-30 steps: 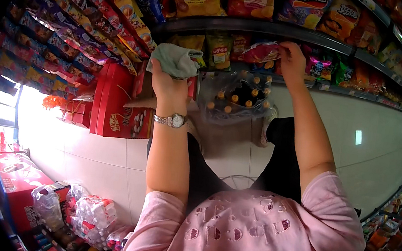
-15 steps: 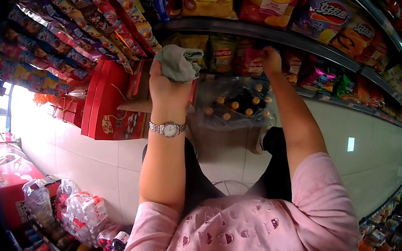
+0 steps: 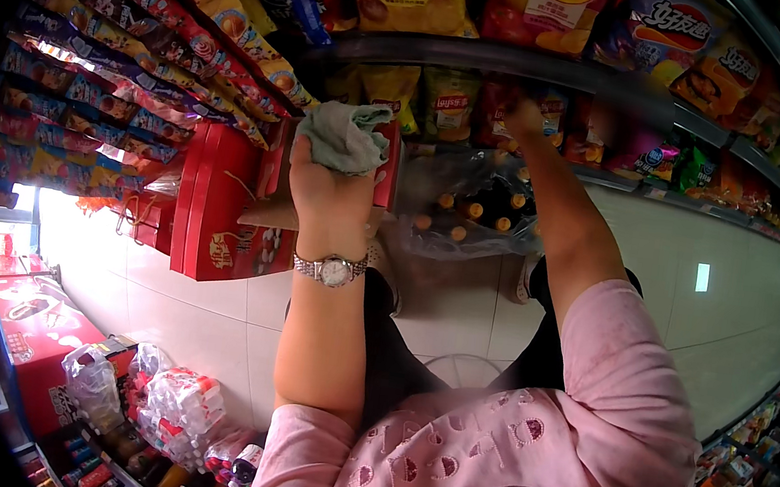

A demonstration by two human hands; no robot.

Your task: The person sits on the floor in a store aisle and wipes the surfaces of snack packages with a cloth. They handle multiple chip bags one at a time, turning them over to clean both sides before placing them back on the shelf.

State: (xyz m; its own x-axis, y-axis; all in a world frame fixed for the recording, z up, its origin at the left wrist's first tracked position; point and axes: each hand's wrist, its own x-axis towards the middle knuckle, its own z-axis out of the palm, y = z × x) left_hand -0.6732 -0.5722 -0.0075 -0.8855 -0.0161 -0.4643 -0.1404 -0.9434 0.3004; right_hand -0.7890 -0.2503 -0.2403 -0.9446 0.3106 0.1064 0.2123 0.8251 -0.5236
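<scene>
My left hand (image 3: 330,189) is raised in front of the snack shelves and grips a crumpled grey-green cloth (image 3: 347,134); a silver wristwatch (image 3: 333,269) sits on that wrist. My right hand (image 3: 523,116) reaches into the lower shelf row and touches a red snack bag (image 3: 496,109). Blur and the bags hide its fingers. Both arms come out of pink sleeves (image 3: 625,389).
Shelves (image 3: 490,61) hold rows of colourful snack bags. Under them stands a shrink-wrapped pack of dark bottles (image 3: 471,217) on the white tiled floor (image 3: 745,287). Red gift boxes (image 3: 218,213) stand to the left. Wrapped bottle packs (image 3: 180,403) and a red cabinet (image 3: 39,327) lie lower left.
My right hand has slid a little left along the lower shelf. My left hand keeps the cloth and sits slightly lower in view; the shelves have shifted up.
</scene>
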